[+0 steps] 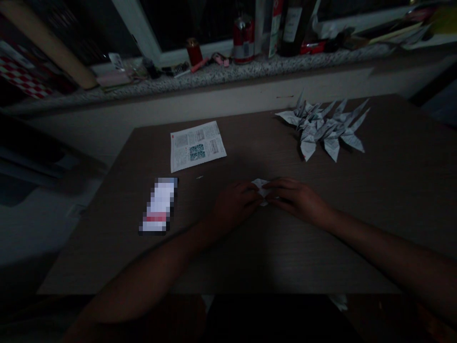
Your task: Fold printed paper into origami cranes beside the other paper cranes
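"Small folded paper (pixel 262 189) — where?"

"Mid-desk (pixel 400 205), between left hand (pixel 233 206) and right hand (pixel 296 199)."

"And the fingers (pixel 280 190)?"

"Pinching it from both sides."

"Farther out?"

"Pile of paper cranes (pixel 321 128) ahead and right — printed sheet (pixel 197 146) ahead and left, blurred packet (pixel 159 206) beyond the left hand."

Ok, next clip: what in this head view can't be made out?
- The small folded paper: its shape is mostly hidden by the left hand and right hand.
- The rectangular item: pixelated, so what it is can't be told.
- The printed sheet: its text is too small to read.
- The bottle: cut off by the top edge.
- The paper cranes: they overlap, hiding their exact number.
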Motion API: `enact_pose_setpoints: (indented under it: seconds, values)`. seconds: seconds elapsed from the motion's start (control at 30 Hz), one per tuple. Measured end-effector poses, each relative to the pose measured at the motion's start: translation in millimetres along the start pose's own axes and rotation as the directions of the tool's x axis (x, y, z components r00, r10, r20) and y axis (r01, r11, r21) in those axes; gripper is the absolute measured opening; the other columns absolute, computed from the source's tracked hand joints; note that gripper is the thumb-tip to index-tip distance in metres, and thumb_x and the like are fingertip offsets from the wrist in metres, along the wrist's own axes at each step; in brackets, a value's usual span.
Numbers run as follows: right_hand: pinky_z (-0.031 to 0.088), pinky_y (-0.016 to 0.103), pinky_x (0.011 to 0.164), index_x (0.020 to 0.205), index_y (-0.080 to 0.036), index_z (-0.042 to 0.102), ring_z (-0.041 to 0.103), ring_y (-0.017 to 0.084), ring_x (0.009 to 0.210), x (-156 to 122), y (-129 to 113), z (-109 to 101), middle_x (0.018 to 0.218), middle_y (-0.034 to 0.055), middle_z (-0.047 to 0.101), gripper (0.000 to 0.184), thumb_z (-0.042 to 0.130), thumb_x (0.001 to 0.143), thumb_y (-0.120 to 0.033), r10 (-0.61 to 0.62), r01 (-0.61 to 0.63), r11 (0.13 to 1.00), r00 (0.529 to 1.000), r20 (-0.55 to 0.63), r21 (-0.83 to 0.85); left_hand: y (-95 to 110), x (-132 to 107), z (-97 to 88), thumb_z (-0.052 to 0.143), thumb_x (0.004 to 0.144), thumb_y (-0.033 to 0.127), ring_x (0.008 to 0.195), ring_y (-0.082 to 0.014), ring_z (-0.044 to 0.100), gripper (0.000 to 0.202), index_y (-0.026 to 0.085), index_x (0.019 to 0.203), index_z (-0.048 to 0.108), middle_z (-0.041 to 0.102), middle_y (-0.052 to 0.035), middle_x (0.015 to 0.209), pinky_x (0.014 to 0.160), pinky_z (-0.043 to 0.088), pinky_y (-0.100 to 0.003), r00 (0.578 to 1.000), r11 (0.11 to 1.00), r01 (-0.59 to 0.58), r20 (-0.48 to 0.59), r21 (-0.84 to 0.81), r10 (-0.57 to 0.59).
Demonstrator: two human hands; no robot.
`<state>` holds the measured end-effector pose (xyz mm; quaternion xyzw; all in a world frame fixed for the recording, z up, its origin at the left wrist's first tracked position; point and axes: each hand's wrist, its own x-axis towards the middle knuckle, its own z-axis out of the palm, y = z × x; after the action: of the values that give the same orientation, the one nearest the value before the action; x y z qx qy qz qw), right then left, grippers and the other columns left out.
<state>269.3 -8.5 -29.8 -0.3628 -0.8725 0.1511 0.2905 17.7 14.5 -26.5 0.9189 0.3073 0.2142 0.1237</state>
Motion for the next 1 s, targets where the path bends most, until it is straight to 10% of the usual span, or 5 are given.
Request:
enact_pose_setpoints:
  seconds: [1.0]
  values:
    - [0.056,0.043,0.09,0.102,-0.021,0.067,0.069,0.026,0.104,13,-6,8,0.11,0.0106,0.072,0.006,0.063,0.099,-0.022,0.203,-0.198,0.977,0.977,-0.066,0.078,-2,13,3.3,0.062,0.101,0.03,0.105,-0.0221,0.062,0.02,0.015,0.09,0.068,0.06,-0.0088,0.112,0.095,0.054,-0.038,0.969,0.964,0.245,-0.022,-0.104,-0.248]
